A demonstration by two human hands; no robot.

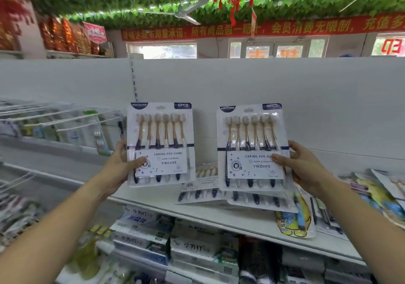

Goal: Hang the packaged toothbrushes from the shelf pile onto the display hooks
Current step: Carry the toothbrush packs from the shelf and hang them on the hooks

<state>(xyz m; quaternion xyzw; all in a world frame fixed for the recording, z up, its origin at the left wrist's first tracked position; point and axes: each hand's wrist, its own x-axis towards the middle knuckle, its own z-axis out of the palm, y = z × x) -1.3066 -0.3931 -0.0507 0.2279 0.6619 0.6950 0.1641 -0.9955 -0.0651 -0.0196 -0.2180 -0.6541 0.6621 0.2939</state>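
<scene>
Two packs up at once. Left hand (118,165) has its grip grasping the left toothbrush pack (161,130) by the lower left edge, thumb on the front label, fingers behind. Right hand (304,167) has its grip grasping the right toothbrush pack (252,134) by the lower right edge, thumb on the label, fingers wrapped behind. Both packs are upright, face out, side by side with a gap between, in front of the white back panel (285,90). Each shows six brushes, heads up, with a 6PCS tag at the top corner. The pile (203,192) of matching packs lies flat on the white shelf (197,215), low between the two held packs and running under the right one; cannot tell whether the right pack touches it. Display hooks (65,119), white wire, stick out at the left, tips just beside the left pack, blurred goods hanging below them. A yellow pack (293,222) overhangs the shelf edge at the right. Toothpaste boxes (192,246) are stacked on the level below.
</scene>
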